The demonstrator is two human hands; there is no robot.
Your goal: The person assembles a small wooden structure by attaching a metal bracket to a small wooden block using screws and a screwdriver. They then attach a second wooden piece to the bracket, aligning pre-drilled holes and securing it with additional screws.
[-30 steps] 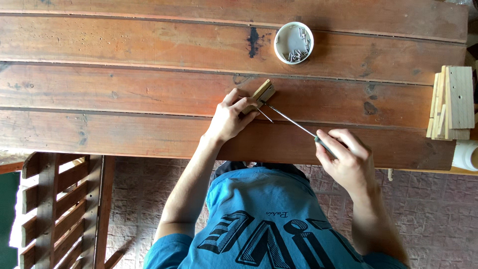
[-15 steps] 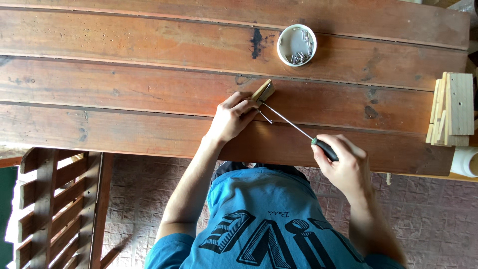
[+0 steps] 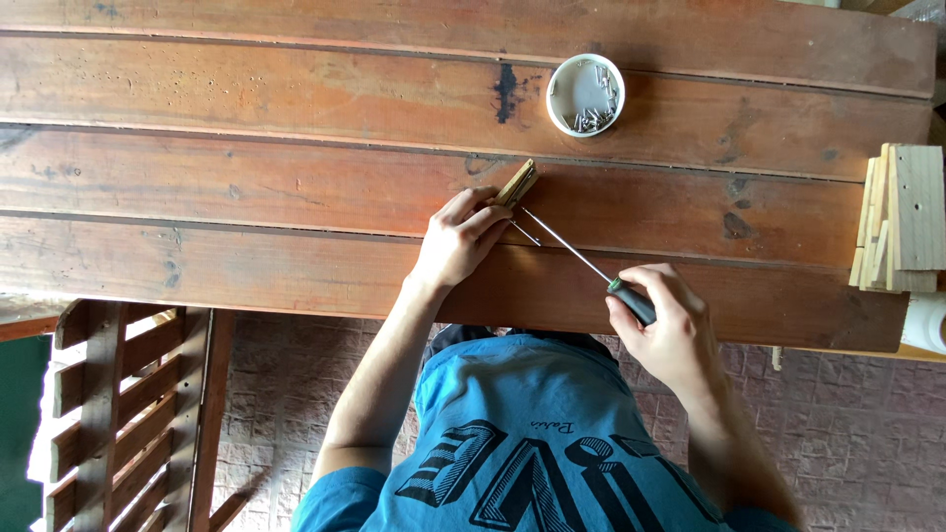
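Gripping the screwdriver (image 3: 591, 271) handle, right hand (image 3: 665, 330) drawn back slightly; left hand (image 3: 458, 236) still pinning wooden piece (image 3: 517, 183)

White round tub of screws (image 3: 585, 95) on the plank table (image 3: 246, 148); stacked wood pieces (image 3: 902, 219) at the edge.

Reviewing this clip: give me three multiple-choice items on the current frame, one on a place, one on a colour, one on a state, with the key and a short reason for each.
1. Where does the white round tub of screws stand on the wooden table?
A. Beyond the hands, toward the far edge
B. At the near edge by the left hand
C. On the stack of wood pieces

2. What colour is the person's shirt?
A. Red
B. Blue
C. White

3. What is the right hand doing?
A. Lying flat and empty
B. Gripping the screwdriver handle
C. Reaching into the tub

Key: 1 A, the tub sits past the small wood piece under the left hand. 2 B, the fabric is blue. 3 B, its fingers wrap the dark handle.
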